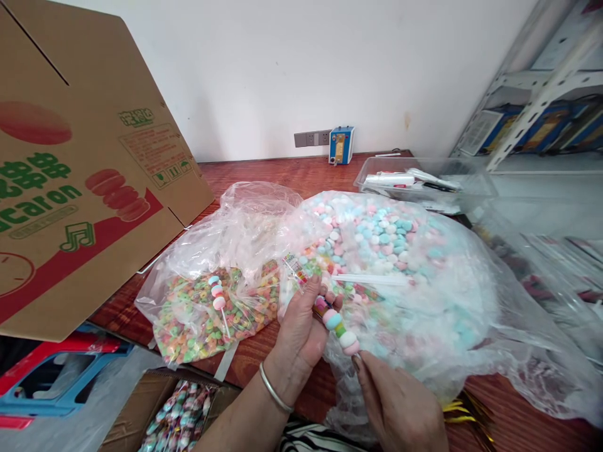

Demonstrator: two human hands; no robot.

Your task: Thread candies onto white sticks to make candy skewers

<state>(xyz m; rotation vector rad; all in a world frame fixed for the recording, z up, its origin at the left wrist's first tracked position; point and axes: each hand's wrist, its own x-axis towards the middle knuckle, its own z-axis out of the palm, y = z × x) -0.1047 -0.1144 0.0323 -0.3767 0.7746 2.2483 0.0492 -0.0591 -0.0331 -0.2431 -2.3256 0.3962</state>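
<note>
Remote log, left to right: I see a printed cardboard box (94, 157), then an open carton (136, 408) of candy sticks (176, 417). Next, a clear bag of coloured rings (257, 210) on the table (211, 176), one short skewer (217, 292) lying on it. I note the left hand (301, 326) curled around the upper part of a candy skewer (335, 323), which slants down between both hands. The right hand (400, 402) pinches its lower end, just below a pink piece. Beyond: a large bag of pastel sweets (456, 270) and gold strips (464, 414) near the table's front
</note>
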